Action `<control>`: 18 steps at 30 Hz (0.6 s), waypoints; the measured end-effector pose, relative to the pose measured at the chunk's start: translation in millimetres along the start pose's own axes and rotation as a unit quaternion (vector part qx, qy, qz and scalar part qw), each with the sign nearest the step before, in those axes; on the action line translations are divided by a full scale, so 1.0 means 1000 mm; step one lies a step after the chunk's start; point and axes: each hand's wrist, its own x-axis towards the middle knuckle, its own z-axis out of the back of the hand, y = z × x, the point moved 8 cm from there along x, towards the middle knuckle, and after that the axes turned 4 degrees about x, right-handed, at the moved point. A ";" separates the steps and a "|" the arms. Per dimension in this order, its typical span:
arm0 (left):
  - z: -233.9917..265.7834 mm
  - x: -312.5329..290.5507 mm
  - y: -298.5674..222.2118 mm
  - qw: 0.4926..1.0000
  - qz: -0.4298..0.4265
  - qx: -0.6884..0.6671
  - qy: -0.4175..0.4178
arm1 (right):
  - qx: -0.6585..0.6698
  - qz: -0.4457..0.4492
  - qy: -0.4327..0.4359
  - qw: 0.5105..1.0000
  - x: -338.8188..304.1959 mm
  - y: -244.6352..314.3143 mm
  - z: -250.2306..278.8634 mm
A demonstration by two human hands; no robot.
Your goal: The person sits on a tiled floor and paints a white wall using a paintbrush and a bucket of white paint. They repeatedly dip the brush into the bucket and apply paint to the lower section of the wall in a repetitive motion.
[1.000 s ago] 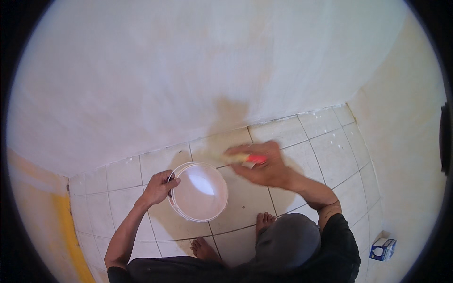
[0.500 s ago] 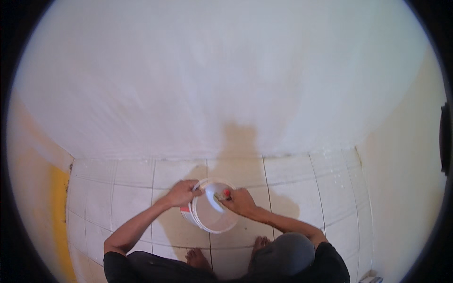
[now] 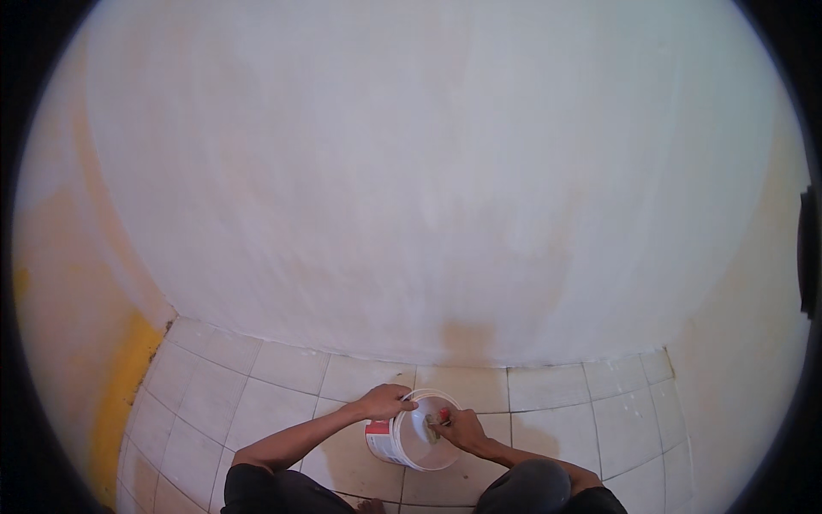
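Observation:
A white plastic bucket [image 3: 387, 444] with a red patch on its side is tilted, its mouth facing up and toward the right. My left hand [image 3: 383, 401] is closed over the bucket's upper left rim. In my right hand [image 3: 463, 431] is a paintbrush with a red handle [image 3: 444, 415]. Its bristles point down inside the bucket, near the right part of the opening. Pale, whitish paint or residue coats the inside wall; how much liquid lies at the bottom I cannot tell.
A large wall [image 3: 411, 188] with uneven whitish paint rises ahead. The left wall bears a yellow strip [image 3: 127, 398] near the floor. Pale tiles [image 3: 548, 368] cover the floor, with white specks at the right. My knee [image 3: 524, 488] is close to the right forearm.
My view has tilted upward, so more wall shows and the bucket and hands sit lower in the picture. Both hands keep their holds, and the brush stays in the bucket.

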 end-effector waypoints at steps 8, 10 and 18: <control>-0.013 0.024 0.031 0.994 -0.040 0.079 -0.058 | -0.023 -0.045 0.045 0.998 0.002 -0.015 -0.019; -0.015 0.025 0.019 0.999 0.010 0.047 -0.019 | -0.046 -0.079 0.047 0.995 -0.002 -0.035 -0.024; 0.009 0.006 0.010 0.998 -0.004 0.050 -0.045 | 0.083 -0.067 0.017 0.994 -0.002 -0.029 -0.022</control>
